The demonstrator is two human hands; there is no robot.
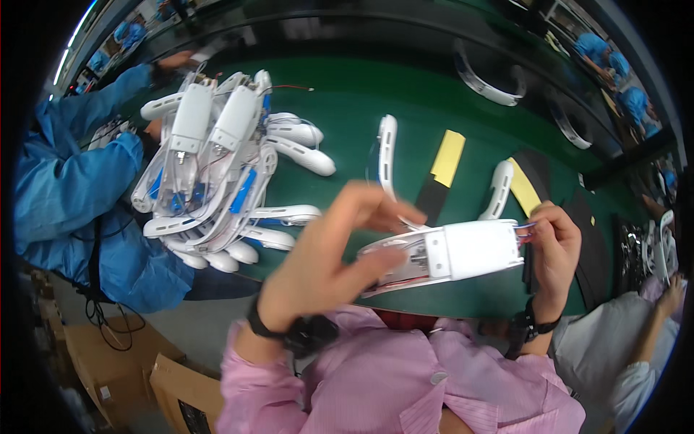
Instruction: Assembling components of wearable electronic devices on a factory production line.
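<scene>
A white plastic housing is held over the near edge of the green table, with metal parts and a red wire showing in its uncovered left half. My left hand, a little blurred, closes around that left end, thumb over the open cavity and fingers along the far side. At the housing's right end, my right hand pinches thin coloured wires coming out of it. Two curved white arms with slots stand beyond: one slotted arm straight ahead, another near my right hand.
A heap of similar white assemblies covers the table's left side. Black strips with yellow ends, including one yellow piece, lie on the green tabletop. A co-worker's blue sleeve reaches in at left. Cardboard boxes stand below left.
</scene>
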